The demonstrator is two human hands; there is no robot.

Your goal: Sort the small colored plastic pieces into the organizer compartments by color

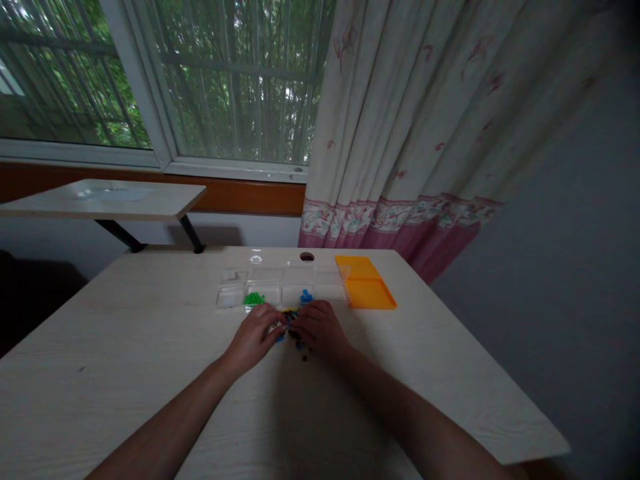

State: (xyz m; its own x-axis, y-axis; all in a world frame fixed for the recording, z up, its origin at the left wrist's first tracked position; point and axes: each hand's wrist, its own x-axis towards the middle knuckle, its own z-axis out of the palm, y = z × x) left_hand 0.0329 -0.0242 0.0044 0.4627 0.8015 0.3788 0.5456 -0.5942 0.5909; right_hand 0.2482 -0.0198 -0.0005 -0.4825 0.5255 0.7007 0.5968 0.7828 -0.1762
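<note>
My left hand point(257, 335) and my right hand point(319, 331) rest close together on the pale wooden table point(125, 373), fingers curled down over a small heap of tiny coloured pieces point(291, 327), dark, blue and yellow. What the fingertips pinch is too small to make out. Just beyond the hands lies a clear plastic box with compartments point(280, 285); one compartment holds green pieces point(254, 299), another holds blue pieces point(307, 296). A few dark pieces lie loose by my right hand.
An orange lid point(365, 283) lies to the right of the clear box. A cable hole point(307, 257) sits near the table's far edge. A second table point(105, 199) stands under the window at left; a curtain point(425, 133) hangs at right.
</note>
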